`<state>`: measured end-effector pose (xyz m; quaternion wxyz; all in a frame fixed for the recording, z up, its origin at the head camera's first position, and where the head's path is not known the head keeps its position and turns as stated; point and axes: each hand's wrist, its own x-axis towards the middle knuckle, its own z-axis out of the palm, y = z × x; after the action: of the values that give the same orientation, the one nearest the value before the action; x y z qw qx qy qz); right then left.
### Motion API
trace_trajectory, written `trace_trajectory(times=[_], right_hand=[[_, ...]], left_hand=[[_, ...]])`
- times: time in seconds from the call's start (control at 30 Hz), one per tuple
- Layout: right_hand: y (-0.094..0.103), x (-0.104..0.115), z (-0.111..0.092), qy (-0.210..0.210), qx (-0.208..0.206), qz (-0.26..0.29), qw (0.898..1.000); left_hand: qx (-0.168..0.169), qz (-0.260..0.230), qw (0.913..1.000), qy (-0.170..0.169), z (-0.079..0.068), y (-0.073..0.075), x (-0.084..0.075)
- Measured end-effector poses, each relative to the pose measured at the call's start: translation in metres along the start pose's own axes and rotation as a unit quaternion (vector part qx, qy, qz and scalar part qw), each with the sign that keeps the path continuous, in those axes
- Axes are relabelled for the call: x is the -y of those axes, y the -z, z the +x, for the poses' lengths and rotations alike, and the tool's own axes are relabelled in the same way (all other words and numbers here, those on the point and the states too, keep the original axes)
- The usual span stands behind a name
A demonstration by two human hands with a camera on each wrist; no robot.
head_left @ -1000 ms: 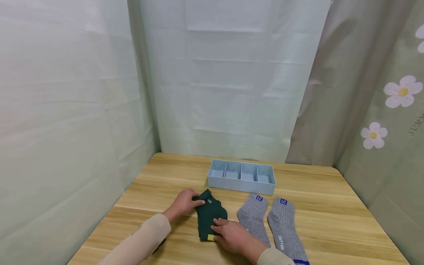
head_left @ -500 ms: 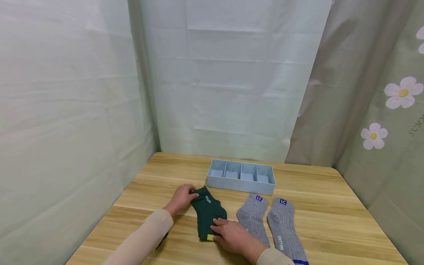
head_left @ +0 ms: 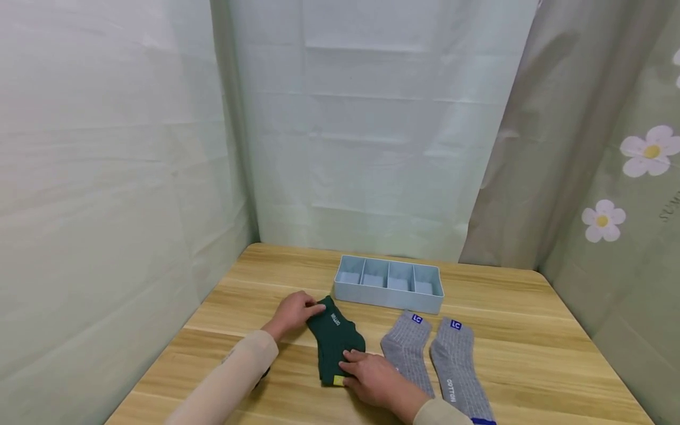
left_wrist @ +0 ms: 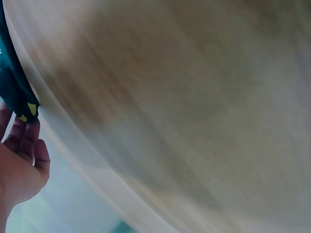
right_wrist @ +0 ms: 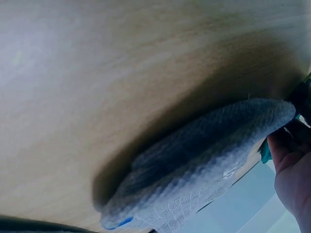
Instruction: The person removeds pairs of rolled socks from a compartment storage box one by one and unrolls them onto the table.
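Observation:
A dark green sock (head_left: 340,339) lettered COTTON lies on the table, with a yellow patch at its near end. At its far left corner my left hand (head_left: 294,313) pinches the edge, thumb on top. In the left wrist view, the fingers of the left hand (left_wrist: 22,160) meet the green cloth (left_wrist: 14,82) beside two yellow marks. My right hand (head_left: 372,378) rests its extended fingers on the sock's near right part. Just right of that hand lie two grey socks, the closer one (head_left: 409,342) partly behind my wrist and the other (head_left: 459,372) fully beside it.
A light blue box (head_left: 388,298) with several compartments stands behind the socks. The wooden table (head_left: 255,277) has rounded back corners. Pale curtains (head_left: 382,147) hang around it, with printed flowers on the right one.
My left hand has moved slightly away from me, and the sock's far left part has spread out flatter, its lettering now plainer. My right hand has stayed in place.

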<state>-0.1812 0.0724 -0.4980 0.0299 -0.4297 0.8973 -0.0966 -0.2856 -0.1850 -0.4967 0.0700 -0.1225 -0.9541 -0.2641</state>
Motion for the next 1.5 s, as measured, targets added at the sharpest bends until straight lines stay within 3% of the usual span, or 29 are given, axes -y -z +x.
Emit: trace_trajectory(times=[0.13,0.33,0.7,0.87,1.03,1.2,1.37,1.5], right_hand=[[0.0,-0.001,0.0,0.002,-0.002,0.002,1.0],[-0.002,-0.002,-0.001,0.005,-0.003,0.003,1.0],[-0.002,0.0,0.0,0.004,-0.001,0.003,1.0],[-0.003,0.0,0.001,0.007,-0.003,0.002,1.0],[-0.004,0.0,0.001,0.009,-0.005,0.005,1.0],[-0.005,-0.001,0.001,0.009,-0.007,0.009,1.0],[-0.005,-0.003,0.001,0.011,-0.014,-0.002,1.0],[-0.003,-0.003,0.0,0.008,-0.014,-0.004,1.0]], left_hand=[[0.016,0.003,0.9999,-0.002,0.001,-0.002,0.002],[0.003,-0.008,0.9998,-0.019,0.0,0.001,0.002],[-0.002,-0.061,0.9971,0.045,0.008,0.004,0.011],[-0.046,-0.074,0.9927,0.083,0.015,0.003,0.02],[-0.082,-0.073,0.9917,0.067,0.019,0.006,0.026],[-0.052,-0.07,0.9951,0.047,0.019,0.01,0.03],[0.024,-0.072,0.9955,0.057,0.018,0.012,0.034],[0.061,-0.078,0.9946,0.031,0.018,0.011,0.034]])
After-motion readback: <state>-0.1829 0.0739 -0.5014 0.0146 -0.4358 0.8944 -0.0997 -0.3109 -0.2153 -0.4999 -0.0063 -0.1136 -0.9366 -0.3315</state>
